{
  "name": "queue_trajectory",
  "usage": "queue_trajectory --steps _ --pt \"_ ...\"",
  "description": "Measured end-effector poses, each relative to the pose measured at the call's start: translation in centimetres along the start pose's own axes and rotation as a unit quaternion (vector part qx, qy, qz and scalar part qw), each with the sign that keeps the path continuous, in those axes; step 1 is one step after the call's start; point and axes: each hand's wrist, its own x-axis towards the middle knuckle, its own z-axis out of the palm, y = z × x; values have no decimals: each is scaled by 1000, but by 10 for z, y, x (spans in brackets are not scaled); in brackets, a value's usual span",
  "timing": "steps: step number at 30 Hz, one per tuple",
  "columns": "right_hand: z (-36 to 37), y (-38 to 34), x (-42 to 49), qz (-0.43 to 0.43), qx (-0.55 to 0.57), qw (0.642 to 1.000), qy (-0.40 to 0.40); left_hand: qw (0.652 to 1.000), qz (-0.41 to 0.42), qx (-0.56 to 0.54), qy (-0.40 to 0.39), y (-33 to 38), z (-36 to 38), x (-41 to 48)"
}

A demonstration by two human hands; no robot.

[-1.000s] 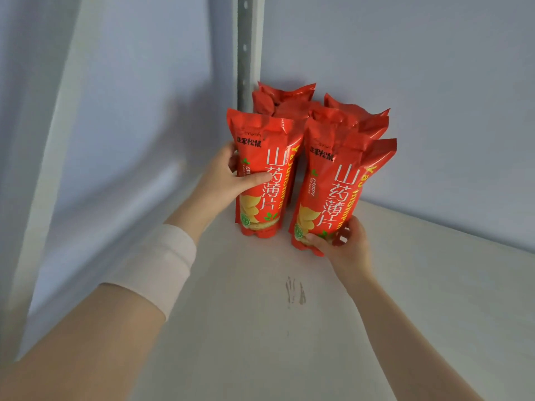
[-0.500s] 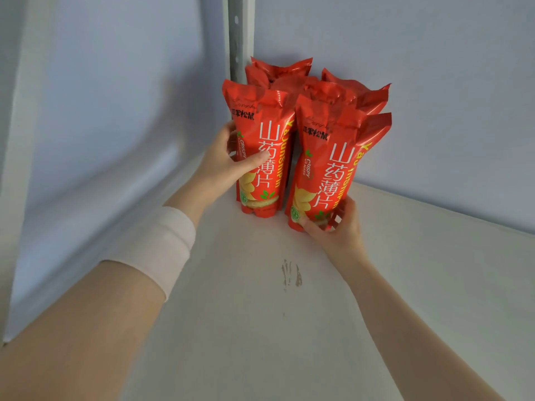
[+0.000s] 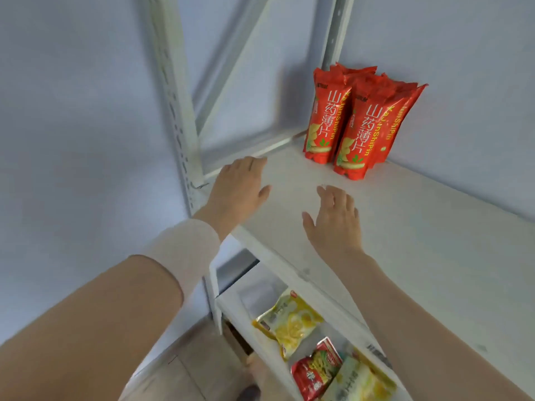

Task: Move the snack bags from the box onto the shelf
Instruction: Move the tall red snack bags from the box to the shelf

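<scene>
1. Both hands have let go of the two front bags they clasped half a second ago and have drawn back toward the near edge of the shelf. The view has also dropped, so a lower tier now shows.
2. The red snack bags stand upright in the back left corner of the shelf, against the wall and beside the rear post. Two stand in front, touching side by side, and more are packed behind them.
3. The left hand is palm down near the shelf's left edge, with its fingers straight and close together and the thumb out. The right hand is palm down over the middle of the board, with its fingers straight and the thumb spread wide. Neither holds anything. Whether they touch the board cannot be told.
4. The bags look light and puffed. Their glossy film is probably slippery, and the crisps inside would be easy to crush.
5. A loose wrap around the lower body of a bag seems the safest hold, so that it can be set down on its flat bottom. Pinching the crimped top seal would also work.
6. The box is out of view. The lower tier holds a yellow bag and a red packet.
</scene>
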Motion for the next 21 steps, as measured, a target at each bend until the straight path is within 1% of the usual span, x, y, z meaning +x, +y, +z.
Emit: queue_trajectory --steps 3,5,8,11,14,17,19,21 --pt "-5 -48 -53 -89 -55 993 -58 992 -26 91 -82 -22 -19 -90" --pt "-2 -83 -90 -150 -91 979 -103 980 -43 151 -121 -43 -28 -148" --pt "11 -134 -143 -230 -116 956 -142 961 -59 243 -117 -79 -45 -233" --pt "31 -184 -200 -297 -124 934 -157 944 -118 247 -186 -113 -61 -315" --pt "53 -231 -263 -350 -126 913 -171 928 -166 263 -206 -150 -73 -400" --pt "79 -272 -328 -373 -116 896 -208 920 -207 234 -238 -179 -80 -493" --pt "100 -298 -379 -389 -119 888 -212 912 -244 206 -257 -197 -80 -561" --pt "116 -325 -432 -381 -122 882 -250 905 -276 174 -274 -211 -72 -628"
